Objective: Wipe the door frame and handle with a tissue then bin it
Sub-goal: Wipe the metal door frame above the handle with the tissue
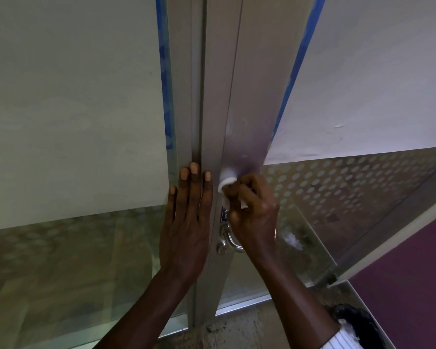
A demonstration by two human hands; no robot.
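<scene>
A grey metal door frame [239,96] runs up the middle of the view between frosted glass panels. My right hand [252,205] is shut on a white tissue [225,183] and presses it against the frame just above the curved metal handle [233,241]. Part of the handle is hidden behind my right wrist. My left hand [189,217] lies flat with fingers spread on the frame's left edge and the neighbouring panel, level with the tissue. A bin with a black liner [355,323] stands on the floor at the lower right.
Frosted glass panels with a dotted band fill the left [73,122] and right [363,84] sides. A purple wall [413,273] is at the lower right. A lock cylinder [221,248] sits beside the handle. Speckled floor [237,328] shows at the bottom.
</scene>
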